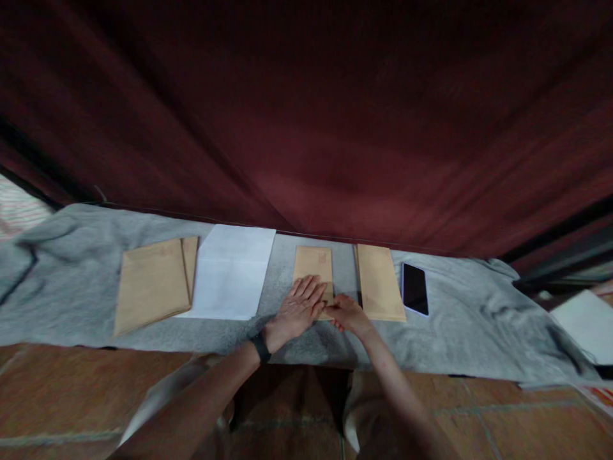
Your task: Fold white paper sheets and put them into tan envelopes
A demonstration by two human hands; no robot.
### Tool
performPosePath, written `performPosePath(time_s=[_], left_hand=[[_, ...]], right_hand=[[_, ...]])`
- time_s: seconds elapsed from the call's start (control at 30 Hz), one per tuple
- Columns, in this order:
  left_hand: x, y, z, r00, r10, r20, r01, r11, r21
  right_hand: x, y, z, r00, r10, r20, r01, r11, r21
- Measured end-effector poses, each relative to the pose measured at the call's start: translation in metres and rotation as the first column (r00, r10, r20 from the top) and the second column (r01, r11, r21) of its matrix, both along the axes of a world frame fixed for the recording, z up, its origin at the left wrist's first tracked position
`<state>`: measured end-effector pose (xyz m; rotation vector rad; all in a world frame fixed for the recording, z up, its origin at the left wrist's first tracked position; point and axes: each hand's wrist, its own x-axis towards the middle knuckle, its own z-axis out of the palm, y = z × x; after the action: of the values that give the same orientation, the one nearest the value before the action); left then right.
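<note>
My left hand [297, 308] lies flat, open, on the middle envelope [313, 266]; right hand [348, 313] pinches its near edge. Brown envelopes: four visible. White sheet [232, 271]: one. Phone [414, 289]: one.

envelope under the hands [313, 263]: brown paper, matt and smooth, flat under the left hand [297, 310] and touched by the right hand [348, 313].
envelope just right of the hands [380, 281]: the same brown paper, dull, no shine.
envelopes far left of the hands [152, 281]: brown paper, matt, a bit creased.
white sheet [230, 271]: thin white paper, smooth, left of the hands.
phone [414, 288]: black glass front, glossy, with a pale rim, further right of the hands.
grey cloth [479, 319]: soft, fuzzy cloth, wrinkled, under all the paper.
red curtain [335, 115]: dark red cloth, matt, folded, beyond the hands.
floor [57, 396]: reddish-brown tiles, a bit rough, nearer than the hands.
wristband [261, 348]: black, matt, on the left wrist.
</note>
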<state>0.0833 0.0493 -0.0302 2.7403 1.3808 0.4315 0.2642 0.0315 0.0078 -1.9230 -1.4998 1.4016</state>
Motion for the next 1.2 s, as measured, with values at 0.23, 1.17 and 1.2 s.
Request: performPosePath(time_s=[0.23, 1.17, 1.2], left_hand=[[0.007, 0.005, 0.003, 0.997, 0.046, -0.054, -0.047, 0.999, -0.016], [0.027, 0.115, 0.001, 0.992, -0.04, -0.118, 0.03, 0.996, -0.083], [0.027, 0.114, 0.001, 0.992, -0.047, -0.119, 0.037, 0.995, -0.087]], right_hand=[[-0.002, 0.009, 0.002, 0.995, 0.077, 0.067, -0.076, 0.997, -0.015], [-0.002, 0.017, 0.01, 0.985, 0.122, 0.122, -0.114, 0.991, -0.07], [-0.002, 0.017, 0.009, 0.981, 0.132, 0.144, -0.124, 0.99, -0.063]])
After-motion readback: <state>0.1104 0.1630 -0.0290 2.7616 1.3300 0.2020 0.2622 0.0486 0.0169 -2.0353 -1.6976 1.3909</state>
